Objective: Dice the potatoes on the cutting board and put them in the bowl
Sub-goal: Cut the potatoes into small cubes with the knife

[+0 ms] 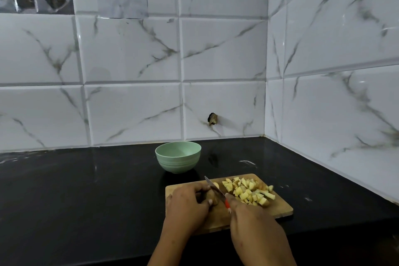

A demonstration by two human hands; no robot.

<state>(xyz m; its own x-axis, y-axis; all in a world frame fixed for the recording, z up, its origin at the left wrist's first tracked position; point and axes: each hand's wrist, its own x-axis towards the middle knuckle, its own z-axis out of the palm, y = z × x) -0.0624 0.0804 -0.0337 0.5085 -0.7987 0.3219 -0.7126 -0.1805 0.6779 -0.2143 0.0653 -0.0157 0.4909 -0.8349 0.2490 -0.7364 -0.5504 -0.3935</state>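
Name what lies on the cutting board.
Diced potato piled on the right; an uncut potato gripped by the left hand; the right hand holds a knife against it. Hands hide the board beneath them.

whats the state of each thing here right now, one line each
bowl, upright on the counter, no potato seen inside
cutting board, flat on the counter
diced potato, piled on the board's right part
potato piece, skin on, not yet diced, held on the board
knife, blade tilted against the potato piece
left hand, grips the potato piece
right hand, grips the knife handle
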